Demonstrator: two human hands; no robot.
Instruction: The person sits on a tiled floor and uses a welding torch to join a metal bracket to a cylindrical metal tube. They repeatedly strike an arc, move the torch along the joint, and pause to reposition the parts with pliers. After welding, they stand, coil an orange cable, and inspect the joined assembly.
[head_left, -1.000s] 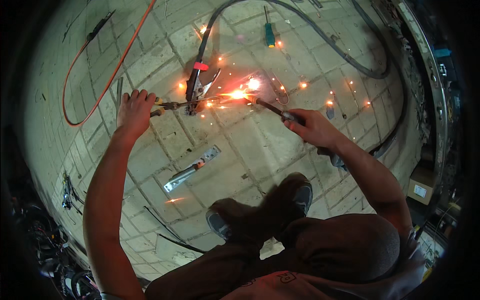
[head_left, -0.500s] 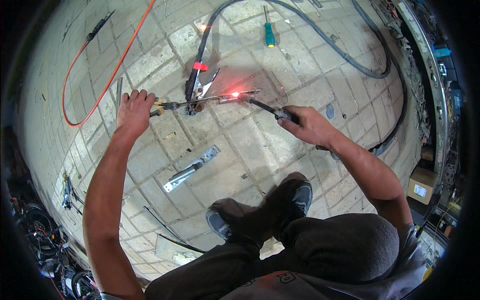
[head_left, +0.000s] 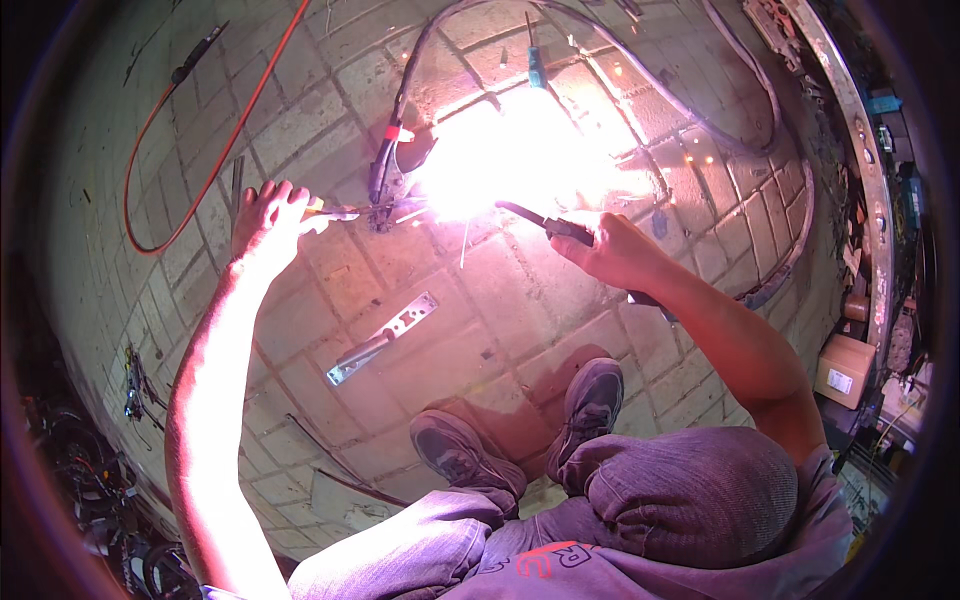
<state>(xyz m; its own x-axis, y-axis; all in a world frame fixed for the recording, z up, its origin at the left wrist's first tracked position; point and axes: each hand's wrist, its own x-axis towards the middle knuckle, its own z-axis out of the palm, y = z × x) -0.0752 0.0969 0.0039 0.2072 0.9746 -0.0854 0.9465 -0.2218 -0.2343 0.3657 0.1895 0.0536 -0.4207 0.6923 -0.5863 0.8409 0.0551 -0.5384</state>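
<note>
My left hand (head_left: 268,222) is closed round the yellow handles of a pair of pliers (head_left: 335,212), whose jaws point right at a metal workpiece. My right hand (head_left: 615,250) grips a black welding torch (head_left: 568,230) with its bent neck aimed up and left. At its tip burns a white arc (head_left: 525,150); the glare hides the far end of the workpiece and the weld spot. Just left of the glare, a cable clamp (head_left: 383,180) with a red band stands by the workpiece. Nearer my feet lies a flat metal bracket (head_left: 412,315) with holes.
A green screwdriver (head_left: 535,68) lies beyond the glare. Thick dark cable (head_left: 765,125) loops round the right, and an orange cable (head_left: 235,130) curves at the left. My shoes (head_left: 590,395) are on the paving below. A cardboard box (head_left: 845,370) stands at the right edge; sparks fly rightward.
The small red glow at the torch tip has become a large white flare with sparks, lighting my left arm and the floor. Both hands have stayed almost in place.
</note>
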